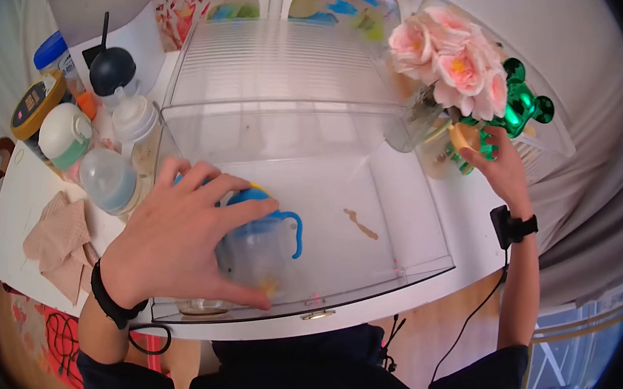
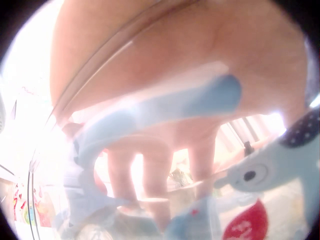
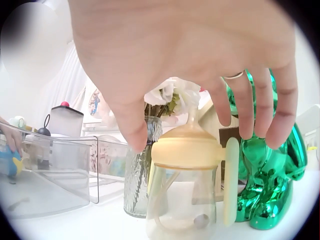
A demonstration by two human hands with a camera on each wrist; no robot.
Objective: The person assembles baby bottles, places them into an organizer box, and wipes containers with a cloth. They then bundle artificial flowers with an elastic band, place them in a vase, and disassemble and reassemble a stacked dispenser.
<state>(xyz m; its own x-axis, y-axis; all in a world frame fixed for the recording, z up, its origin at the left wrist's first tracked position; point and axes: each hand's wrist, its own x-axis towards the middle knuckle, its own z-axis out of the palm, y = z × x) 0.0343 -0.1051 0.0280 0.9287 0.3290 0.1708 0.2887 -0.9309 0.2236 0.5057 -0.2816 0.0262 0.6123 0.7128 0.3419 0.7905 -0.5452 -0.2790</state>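
A sippy cup with a blue lid and looped handle [image 1: 297, 235] stands in a clear storage box [image 1: 414, 241]. My left hand [image 1: 177, 229] holds it from the left, thumb along the near side and fingers over the lid. In the left wrist view a pale blue handle [image 2: 160, 107] crosses below the palm. My right hand [image 3: 200, 55] hovers over a yellow-topped baby bottle [image 3: 187, 150] with side handles, its thumb to one side and loosely extended fingers to the other. Right behind it stand a ribbed glass vase [image 3: 134, 185] and a shiny green bear figure [image 3: 267, 190].
Several bottles, among them a milky baby bottle [image 1: 107, 179] and a green-white lidded cup [image 1: 65, 134], crowd the table's left side beside a beige cloth [image 1: 64, 243]. Pink flowers [image 1: 457, 61] rise at the back right. The box's ribbed lid [image 1: 288, 65] stands raised behind.
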